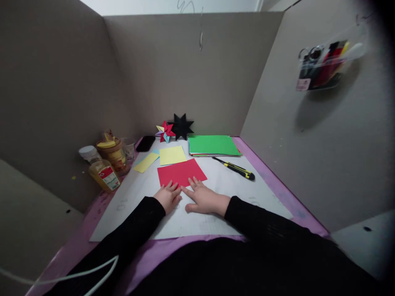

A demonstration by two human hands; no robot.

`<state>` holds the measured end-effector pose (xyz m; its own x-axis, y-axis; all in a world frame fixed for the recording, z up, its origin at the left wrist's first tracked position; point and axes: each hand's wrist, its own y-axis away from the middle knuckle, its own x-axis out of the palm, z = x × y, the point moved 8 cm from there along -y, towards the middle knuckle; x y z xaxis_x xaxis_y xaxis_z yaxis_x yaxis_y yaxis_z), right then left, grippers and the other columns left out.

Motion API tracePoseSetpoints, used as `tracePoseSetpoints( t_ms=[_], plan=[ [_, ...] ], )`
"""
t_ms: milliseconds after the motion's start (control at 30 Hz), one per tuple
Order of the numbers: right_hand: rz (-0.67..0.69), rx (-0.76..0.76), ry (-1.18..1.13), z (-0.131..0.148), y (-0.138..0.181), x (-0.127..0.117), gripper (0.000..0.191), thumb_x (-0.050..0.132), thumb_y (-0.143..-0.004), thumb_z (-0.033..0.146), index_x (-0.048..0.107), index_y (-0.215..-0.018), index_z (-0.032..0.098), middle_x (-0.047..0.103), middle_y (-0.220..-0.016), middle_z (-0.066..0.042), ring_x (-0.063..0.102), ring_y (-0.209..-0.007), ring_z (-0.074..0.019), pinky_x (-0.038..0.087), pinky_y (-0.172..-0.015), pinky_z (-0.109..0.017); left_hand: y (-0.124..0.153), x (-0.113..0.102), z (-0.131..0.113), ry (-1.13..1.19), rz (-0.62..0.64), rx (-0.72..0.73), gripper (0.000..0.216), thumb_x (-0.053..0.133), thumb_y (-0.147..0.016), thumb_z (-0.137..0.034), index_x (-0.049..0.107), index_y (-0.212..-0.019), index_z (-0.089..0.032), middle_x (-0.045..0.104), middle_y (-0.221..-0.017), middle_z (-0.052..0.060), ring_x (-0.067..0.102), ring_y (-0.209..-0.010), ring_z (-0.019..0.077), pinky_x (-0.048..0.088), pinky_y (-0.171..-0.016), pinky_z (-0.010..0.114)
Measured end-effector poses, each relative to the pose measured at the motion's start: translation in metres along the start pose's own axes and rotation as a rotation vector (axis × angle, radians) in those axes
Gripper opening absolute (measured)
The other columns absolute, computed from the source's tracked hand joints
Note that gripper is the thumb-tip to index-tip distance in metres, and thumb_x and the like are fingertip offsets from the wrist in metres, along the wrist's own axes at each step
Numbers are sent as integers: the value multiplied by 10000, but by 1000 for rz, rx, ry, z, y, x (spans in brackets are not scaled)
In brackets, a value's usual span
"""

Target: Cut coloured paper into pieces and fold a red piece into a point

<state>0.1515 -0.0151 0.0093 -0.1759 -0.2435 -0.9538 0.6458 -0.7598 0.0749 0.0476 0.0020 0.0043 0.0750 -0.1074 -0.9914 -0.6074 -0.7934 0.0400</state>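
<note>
A red paper sheet (180, 172) lies flat on a white sheet (222, 176) that covers the purple table (286, 193). My left hand (169, 196) rests flat at the red sheet's near edge, fingers stretched onto the paper. My right hand (205, 198) lies flat beside it, fingertips touching the same near edge. Both hands are open and hold nothing. Just behind the red sheet lie a yellow paper square (172, 155) and a yellow strip (146, 162).
A yellow-and-black utility knife (237, 168) lies to the right. A green paper stack (213, 145) sits behind it. Folded paper stars, one multicoloured (166, 131) and one black (182, 126), stand at the back. A phone (145, 143) and jars (108, 162) sit left. Cardboard walls enclose the table.
</note>
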Motion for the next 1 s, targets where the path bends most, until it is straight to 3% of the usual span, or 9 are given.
tracePoseSetpoints(
  t_ms=[167, 300, 400, 567, 833, 900, 1000],
  plan=[
    [-16, 82, 103, -5, -1, -6, 763, 451, -764, 645, 318, -1386, 222, 304, -1428, -175, 284, -1287, -387, 261, -988, -538, 4, -6, -8, -74, 21, -83, 445, 375, -880, -345, 490, -1261, -147, 458, -1334, 161, 360, -1249, 365, 377, -932, 512],
    [-58, 166, 211, -23, 10, -18, 590, 433, -823, 542, 438, -1311, 212, 395, -1379, -145, 374, -1230, -362, 312, -961, -504, 13, -14, -6, -110, 17, -138, 394, 397, -865, -343, 561, -1163, -144, 519, -1261, 160, 430, -1178, 363, 418, -859, 474],
    [-65, 213, 248, -41, 21, -24, 504, 414, -842, 495, 481, -1269, 236, 428, -1354, -111, 400, -1208, -343, 365, -912, -464, 23, -16, -2, -150, -17, -176, 377, 400, -862, -343, 594, -1112, -139, 530, -1240, 171, 400, -1197, 361, 375, -888, 500],
    [-66, 270, 266, -63, 33, -29, 469, 372, -860, 484, 511, -1236, 240, 463, -1308, -107, 419, -1193, -318, 396, -870, -406, 34, -14, 2, -227, -13, -290, 427, 382, -869, -368, 616, -1086, -83, 523, -1235, 210, 396, -1188, 360, 347, -907, 469],
    [-108, 405, 312, -77, 43, -36, 492, 351, -858, 516, 581, -1112, 163, 553, -1161, -146, 449, -1135, -295, 386, -838, -358, 48, -20, -1, -266, -11, -476, 495, 353, -866, -425, 632, -1037, -53, 595, -1009, 229, 552, -947, 339, 418, -744, 409],
    [-61, 406, 266, -85, 41, -40, 482, 402, -827, 537, 628, -1019, 158, 592, -1091, -142, 509, -1048, -283, 394, -797, -337, 50, -26, 2, -259, 17, -478, 474, 367, -855, -426, 644, -1007, -73, 609, -994, 219, 573, -926, 332, 428, -735, 407],
    [-22, 407, -2, -102, 29, -47, 448, 480, -776, 551, 677, -867, 159, 651, -930, -116, 578, -885, -251, 406, -740, -304, 46, -35, 17, -144, 132, -465, 473, 358, -846, -454, 678, -872, -107, 652, -900, 193, 621, -826, 318, 451, -693, 412]
  ],
)
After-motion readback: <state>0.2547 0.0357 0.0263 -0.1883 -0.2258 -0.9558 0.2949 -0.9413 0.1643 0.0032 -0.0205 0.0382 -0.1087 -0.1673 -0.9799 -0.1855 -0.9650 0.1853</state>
